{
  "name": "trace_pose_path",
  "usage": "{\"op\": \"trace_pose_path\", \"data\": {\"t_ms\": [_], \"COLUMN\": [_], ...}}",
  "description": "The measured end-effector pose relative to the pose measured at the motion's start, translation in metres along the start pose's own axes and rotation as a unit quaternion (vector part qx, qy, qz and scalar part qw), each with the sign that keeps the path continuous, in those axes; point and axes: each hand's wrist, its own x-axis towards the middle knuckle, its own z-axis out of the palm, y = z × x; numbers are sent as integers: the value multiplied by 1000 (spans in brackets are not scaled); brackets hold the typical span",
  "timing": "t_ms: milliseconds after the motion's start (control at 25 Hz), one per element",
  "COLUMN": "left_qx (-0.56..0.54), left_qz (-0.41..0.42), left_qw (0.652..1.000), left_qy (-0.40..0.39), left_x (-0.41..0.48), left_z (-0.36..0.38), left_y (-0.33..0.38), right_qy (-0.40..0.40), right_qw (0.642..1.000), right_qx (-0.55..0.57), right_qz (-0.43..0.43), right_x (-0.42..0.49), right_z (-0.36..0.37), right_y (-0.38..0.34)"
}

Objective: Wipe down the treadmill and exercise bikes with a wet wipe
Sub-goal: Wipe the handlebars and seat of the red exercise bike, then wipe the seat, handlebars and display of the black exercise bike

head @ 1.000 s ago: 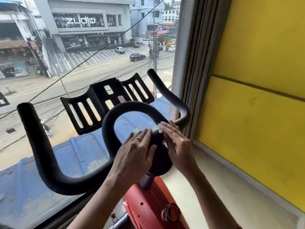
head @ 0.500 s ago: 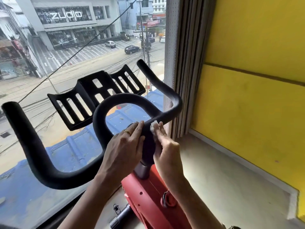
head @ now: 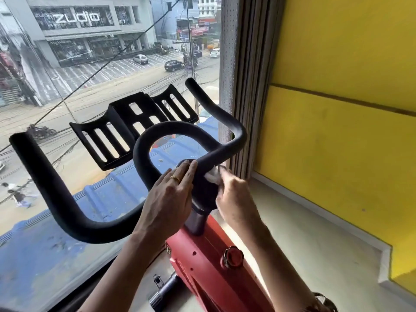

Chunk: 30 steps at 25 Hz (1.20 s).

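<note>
Street window (head: 90, 70) behind, right grip (head: 236, 199) pinches a limp, soft wipe (head: 212, 176) at the handlebar (head: 51, 188)'s three o'clock; left grip (head: 168, 199) lies flat.

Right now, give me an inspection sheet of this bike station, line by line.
Surface: pale floor right of the bike.
Job's things: black handlebar; white wet wipe against its centre hub.
Clutter: nothing seen.
Hands: left hand flat on the hub; right hand grips the wet wipe.
Cables: overhead wires, outside only.
Surroundings: window, yellow wall, red frame, slotted holder.
</note>
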Motion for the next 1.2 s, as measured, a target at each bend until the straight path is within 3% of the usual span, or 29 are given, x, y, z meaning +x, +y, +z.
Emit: {"op": "trace_pose_path", "data": {"t_ms": [160,240,440,560,760,880,960,1000,1120,1200], "left_qx": [-6,-36,-101,-107,-95,-175,-312,-397,-606,-669], "left_qz": [11,16,19,25,-3,-21,-20,-30,-52,-56], "left_qw": [1000,999,995,993,993,982,947,912,757,670], "left_qy": [-19,-22,-18,-36,-71,-71,-76,-101,-237,-318], "left_x": [-1,0,4,3,2,0,-8,-12,-28,-48], "left_z": [-1,-1,-4,-4,-8,-13,-19,-21,-29,-37], "left_y": [-4,-5,-8,-10,-3,10,33,49,122,181], "right_qy": [-44,-57,70,71,98,94,184,244,370,429], "right_qw": [997,997,996,993,994,991,966,940,820,782], "right_qx": [-65,-47,8,47,42,47,65,102,280,282], "right_qz": [26,7,46,76,31,85,168,216,334,354], "right_x": [-32,-47,-19,-18,-59,-90,-112,-124,-174,-217], "right_z": [15,-2,5,25,22,1,-23,-39,-93,-126], "right_y": [-14,-25,-29,-27,-41,-40,-28,-19,-13,-15]}}
